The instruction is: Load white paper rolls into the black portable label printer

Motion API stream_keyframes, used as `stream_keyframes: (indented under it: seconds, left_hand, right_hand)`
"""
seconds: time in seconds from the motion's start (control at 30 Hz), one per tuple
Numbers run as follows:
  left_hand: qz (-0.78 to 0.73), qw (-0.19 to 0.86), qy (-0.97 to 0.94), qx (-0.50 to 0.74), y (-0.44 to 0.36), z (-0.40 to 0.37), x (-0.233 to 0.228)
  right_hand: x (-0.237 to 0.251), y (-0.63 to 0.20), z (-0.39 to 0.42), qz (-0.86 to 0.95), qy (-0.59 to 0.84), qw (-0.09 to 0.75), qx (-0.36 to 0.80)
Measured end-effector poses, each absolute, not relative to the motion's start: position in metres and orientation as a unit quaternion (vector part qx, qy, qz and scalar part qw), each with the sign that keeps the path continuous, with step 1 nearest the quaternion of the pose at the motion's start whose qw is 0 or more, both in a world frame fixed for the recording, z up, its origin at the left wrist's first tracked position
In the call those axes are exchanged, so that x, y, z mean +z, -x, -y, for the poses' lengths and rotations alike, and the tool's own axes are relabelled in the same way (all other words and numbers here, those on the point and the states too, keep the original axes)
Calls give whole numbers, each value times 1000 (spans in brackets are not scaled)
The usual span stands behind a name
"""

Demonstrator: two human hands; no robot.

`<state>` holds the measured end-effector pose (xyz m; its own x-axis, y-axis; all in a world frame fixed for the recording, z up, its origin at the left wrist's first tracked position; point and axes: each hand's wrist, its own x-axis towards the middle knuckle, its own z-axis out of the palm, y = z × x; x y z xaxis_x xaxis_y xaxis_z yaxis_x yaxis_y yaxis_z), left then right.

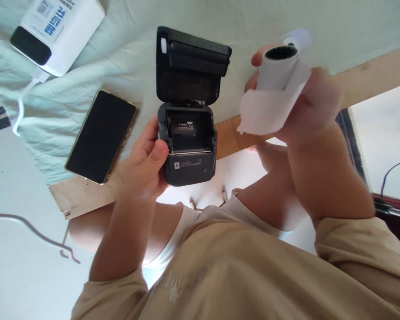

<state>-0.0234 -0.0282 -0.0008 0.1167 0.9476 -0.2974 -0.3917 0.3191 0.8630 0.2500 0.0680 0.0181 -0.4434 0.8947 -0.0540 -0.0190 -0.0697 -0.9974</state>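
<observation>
1. The step in hand looks like a loading stage: the black printer (191, 166) has its lid (188, 80) swung up and its compartment (195, 140) bare of any roll, while the white paper roll (276, 75) is held apart from it.
2. The printer is at the worktop's near edge (90, 193), right of the near-left corner, its front reaching past that edge. The roll is up to the right, seen over the cloth (133, 58) and well short of the far side.
3. Seating the roll would call for turning its core crosswise to suit the compartment and keeping the loose paper end clear; the lid needs to stay raised.
4. The left hand (148, 164) is part closed, grasping the printer's left side, thumb at the front corner.
5. The right hand (315, 104) is curled loosely around the roll, fingers on its left; the loose end drapes towards the person.
6. The phone (102, 135) lies by the near-left corner, untouched.
</observation>
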Motion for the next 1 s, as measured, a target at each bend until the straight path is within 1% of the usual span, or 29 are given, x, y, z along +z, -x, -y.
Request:
stream_keyframes:
  seconds: [0.1,0.2,0.27,0.37,0.43,0.6,0.73,0.8,0.93,0.97,1.0]
  left_hand:
    - [-450,661,-325,505,25,29,1]
    - [-446,651,-334,516,24,30,3]
    - [-445,657,-332,510,24,30,3]
    - [-444,659,-333,508,23,30,3]
    - [-446,659,-331,508,23,29,4]
    - [-442,675,-328,492,22,28,6]
    - [-447,667,-334,493,23,28,5]
    - [-454,664,-339,488,23,29,4]
    - [-457,662,-334,491,23,31,2]
    - [-460,659,-333,493,23,32,2]
    - [-463,654,-335,496,23,32,2]
  right_hand:
    - [-9,-253,-70,559,410,382,611]
    - [-22,-246,-60,578,438,394,564]
    - [-19,-242,-54,636,461,392,480]
    - [-5,-239,-49,732,488,367,303]
    - [5,-238,-49,758,501,347,235]
    - [7,-229,-56,747,544,313,221]
    - [3,-227,-57,776,504,298,234]
    - [8,-231,-55,792,463,335,215]
    - [23,-252,-63,759,436,475,95]
    - [23,-260,-69,750,447,483,71]
    - [22,-268,-76,748,467,468,58]
